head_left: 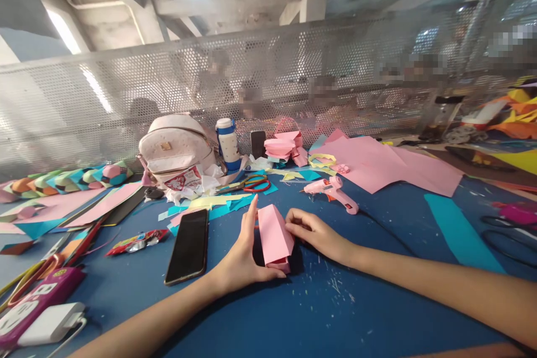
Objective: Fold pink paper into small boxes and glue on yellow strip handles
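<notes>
A folded pink paper box shape [274, 233] lies on the blue table [319, 313] in front of me. My left hand [243, 254] grips it from the left, thumb at its near end and fingers along its far side. My right hand [312, 230] presses its right edge with curled fingers. A pink glue gun [333, 192] rests just beyond the right hand, its cord trailing right.
A black phone [188, 245] lies left of my hands, a snack wrapper [136, 241] beside it. Scissors [251, 183], paper scraps, a white backpack [176, 148], a bottle [229, 142] and pink sheets [377, 165] fill the back. A power strip [36, 299] sits front left. Mesh screen behind.
</notes>
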Demonstrator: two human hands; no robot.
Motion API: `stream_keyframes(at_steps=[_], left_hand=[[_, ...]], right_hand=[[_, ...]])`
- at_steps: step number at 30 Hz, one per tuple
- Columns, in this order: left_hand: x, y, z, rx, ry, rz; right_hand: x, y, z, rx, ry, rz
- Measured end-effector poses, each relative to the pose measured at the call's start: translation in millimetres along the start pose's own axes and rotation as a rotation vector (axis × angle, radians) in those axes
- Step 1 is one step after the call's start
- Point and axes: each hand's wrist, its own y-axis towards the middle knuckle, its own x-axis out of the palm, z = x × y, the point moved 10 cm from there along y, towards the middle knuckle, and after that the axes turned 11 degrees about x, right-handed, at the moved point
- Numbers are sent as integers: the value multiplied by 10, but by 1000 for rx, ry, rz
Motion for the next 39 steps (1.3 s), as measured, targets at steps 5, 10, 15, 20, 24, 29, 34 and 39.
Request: stream_keyframes(at_steps=[5, 10, 15, 20, 24, 29, 34, 39], left_hand=[[-14, -17, -54, -3, -2, 7], [-10, -28, -22, 12, 2, 3], [9, -33, -3, 28, -43, -11], [49, -52, -33, -1, -100, -64], [64, -63, -43, -26, -35, -125], [52, -66, -22, -2, -19, -150], [56, -55, -2, 23, -23, -164], [140, -68, 4, 32, -50, -213]], right_hand=[[74, 37, 117, 90, 173, -85], [114, 42, 100, 76, 130, -126], [168, 17, 58, 65, 82, -145], [178, -25, 59, 51, -60, -128], [88, -46, -14, -26, -229, -24], [-112, -191, -378, -304, -444, 234], [-13, -323, -578, -535, -542, 216], [60, -382, -623, -678, -591, 226]])
